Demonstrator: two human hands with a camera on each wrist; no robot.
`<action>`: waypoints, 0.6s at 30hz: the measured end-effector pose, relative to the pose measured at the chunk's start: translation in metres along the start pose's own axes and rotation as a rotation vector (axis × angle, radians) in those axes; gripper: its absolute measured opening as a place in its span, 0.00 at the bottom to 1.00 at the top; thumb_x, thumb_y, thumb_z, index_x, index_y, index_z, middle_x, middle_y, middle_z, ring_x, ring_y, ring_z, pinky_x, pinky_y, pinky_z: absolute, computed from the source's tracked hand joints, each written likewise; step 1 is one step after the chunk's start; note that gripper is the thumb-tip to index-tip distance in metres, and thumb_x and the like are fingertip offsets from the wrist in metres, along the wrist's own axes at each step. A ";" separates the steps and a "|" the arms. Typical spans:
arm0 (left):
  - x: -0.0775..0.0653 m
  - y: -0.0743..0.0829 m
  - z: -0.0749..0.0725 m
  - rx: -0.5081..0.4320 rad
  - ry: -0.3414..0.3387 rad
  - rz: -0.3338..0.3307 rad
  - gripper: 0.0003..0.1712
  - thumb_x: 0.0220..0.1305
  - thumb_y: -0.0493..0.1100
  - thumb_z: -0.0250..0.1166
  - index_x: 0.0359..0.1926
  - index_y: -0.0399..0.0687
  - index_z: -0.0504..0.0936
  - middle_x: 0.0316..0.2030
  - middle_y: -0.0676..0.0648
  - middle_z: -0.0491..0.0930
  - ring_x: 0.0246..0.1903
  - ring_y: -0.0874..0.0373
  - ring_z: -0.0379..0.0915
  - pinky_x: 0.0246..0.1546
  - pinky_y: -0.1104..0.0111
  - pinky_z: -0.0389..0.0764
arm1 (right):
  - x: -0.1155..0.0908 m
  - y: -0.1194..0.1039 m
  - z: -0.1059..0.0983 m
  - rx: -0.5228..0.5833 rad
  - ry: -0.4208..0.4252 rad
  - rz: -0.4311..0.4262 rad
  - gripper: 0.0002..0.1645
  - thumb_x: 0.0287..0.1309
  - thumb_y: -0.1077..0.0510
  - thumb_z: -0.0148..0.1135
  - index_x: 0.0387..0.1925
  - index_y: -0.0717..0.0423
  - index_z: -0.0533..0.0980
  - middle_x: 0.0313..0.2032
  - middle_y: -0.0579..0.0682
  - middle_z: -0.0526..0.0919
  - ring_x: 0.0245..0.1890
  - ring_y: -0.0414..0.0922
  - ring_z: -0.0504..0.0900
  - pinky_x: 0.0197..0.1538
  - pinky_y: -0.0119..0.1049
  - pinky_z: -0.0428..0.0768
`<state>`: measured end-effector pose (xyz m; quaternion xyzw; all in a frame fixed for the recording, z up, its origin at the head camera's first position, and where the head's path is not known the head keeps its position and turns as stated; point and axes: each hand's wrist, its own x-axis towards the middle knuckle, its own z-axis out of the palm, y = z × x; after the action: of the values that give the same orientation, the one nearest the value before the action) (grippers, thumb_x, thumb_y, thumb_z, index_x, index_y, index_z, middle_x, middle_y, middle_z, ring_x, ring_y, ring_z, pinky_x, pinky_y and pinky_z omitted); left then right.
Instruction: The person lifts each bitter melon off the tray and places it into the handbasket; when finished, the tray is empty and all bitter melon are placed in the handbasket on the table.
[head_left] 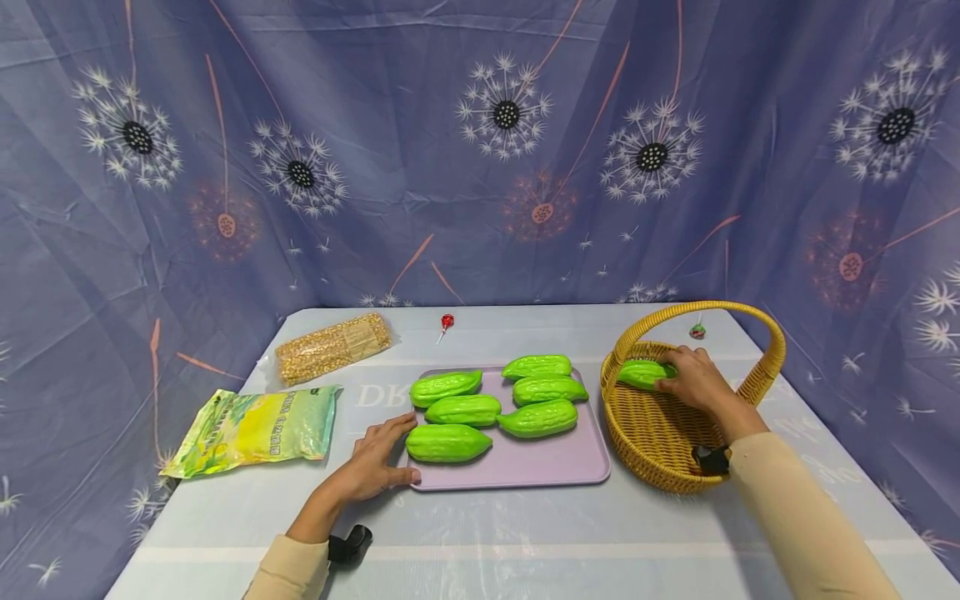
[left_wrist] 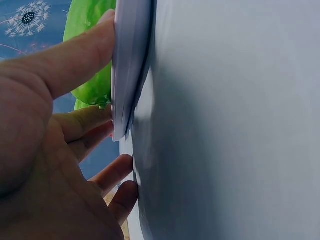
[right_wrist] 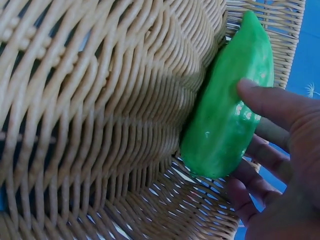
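Note:
My right hand (head_left: 697, 379) reaches inside a yellow wicker basket (head_left: 637, 454) and holds a green bitter melon (right_wrist: 227, 107), thumb on one side and fingers on the other. That melon lies against the basket's far-left inner wall. Several more green bitter melons (head_left: 448, 443) lie in two columns on a lilac tray (head_left: 525, 475) left of the basket. At the tray's left edge rests my left hand (head_left: 372, 462), fingers spread and nearly straight. In the left wrist view the thumb and index finger touch the tray's rim beside a melon, while the lower fingers reach the tabletop.
On the left lie a yellow-green printed bag (head_left: 262, 429) and a clear pack of yellow kernels (head_left: 333, 348). A red lollipop (head_left: 447, 321) is behind the tray, and a green-and-red one (head_left: 697, 331) behind the basket. The basket's tall handle (head_left: 697, 308) arches over my right hand.

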<state>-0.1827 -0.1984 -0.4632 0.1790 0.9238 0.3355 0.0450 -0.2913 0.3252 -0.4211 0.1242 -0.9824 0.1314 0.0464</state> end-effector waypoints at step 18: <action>-0.001 0.001 -0.001 0.001 -0.001 -0.005 0.47 0.49 0.52 0.72 0.67 0.43 0.64 0.70 0.44 0.59 0.64 0.43 0.54 0.50 0.53 0.55 | -0.006 -0.020 -0.036 0.057 -0.016 0.029 0.36 0.57 0.49 0.63 0.62 0.64 0.66 0.58 0.70 0.68 0.56 0.69 0.61 0.55 0.66 0.60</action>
<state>-0.1815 -0.1989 -0.4618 0.1769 0.9243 0.3349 0.0464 -0.2786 0.3177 -0.3824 0.1121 -0.9804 0.1589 0.0329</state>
